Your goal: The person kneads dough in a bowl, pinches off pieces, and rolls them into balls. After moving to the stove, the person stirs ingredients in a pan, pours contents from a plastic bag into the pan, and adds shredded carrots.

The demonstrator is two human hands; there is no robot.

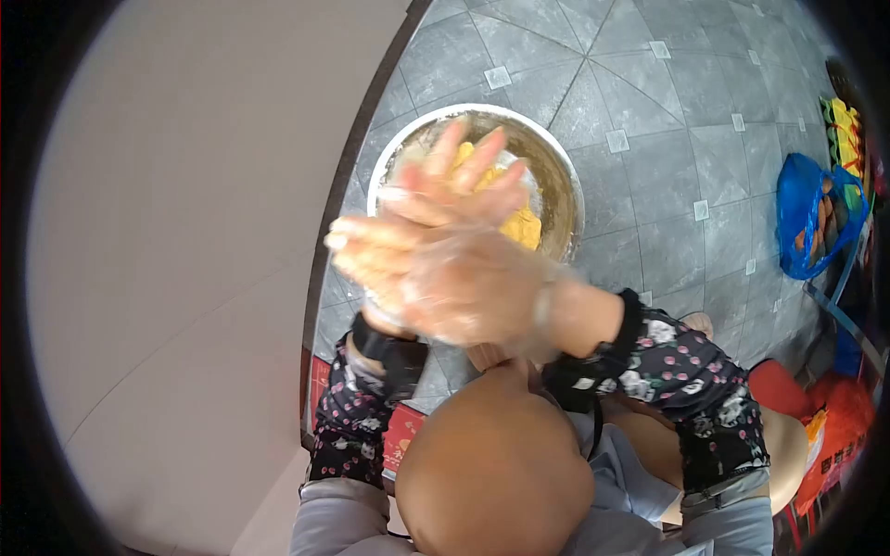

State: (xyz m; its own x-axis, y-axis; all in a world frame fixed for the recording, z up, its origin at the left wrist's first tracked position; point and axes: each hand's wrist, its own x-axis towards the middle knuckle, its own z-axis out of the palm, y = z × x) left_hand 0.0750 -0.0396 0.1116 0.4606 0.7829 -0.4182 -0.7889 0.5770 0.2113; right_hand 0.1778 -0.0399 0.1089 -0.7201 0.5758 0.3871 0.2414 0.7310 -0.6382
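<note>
Both hands are crossed over a metal basin [567, 171], pressed or rubbed together and blurred by motion. My right hand [468, 278] lies on top, fingers stretched to the left, with a whitish coating on its skin. Beneath it, my left hand [473, 171] shows its spread fingers pointing up and away; its palm is hidden. I see nothing held in either hand. Inside the basin, partly behind the fingers, is a lump of yellow dough [525, 225]. Pale floury residue clings to the basin's inner wall.
The basin stands on a grey tiled floor [640, 199], beside a large pale panel [185, 232] with a dark edge on the left. On the right are a blue plastic bag [799, 208] with brownish items and a red bag [845, 426]. My knee [496, 463] is below the hands.
</note>
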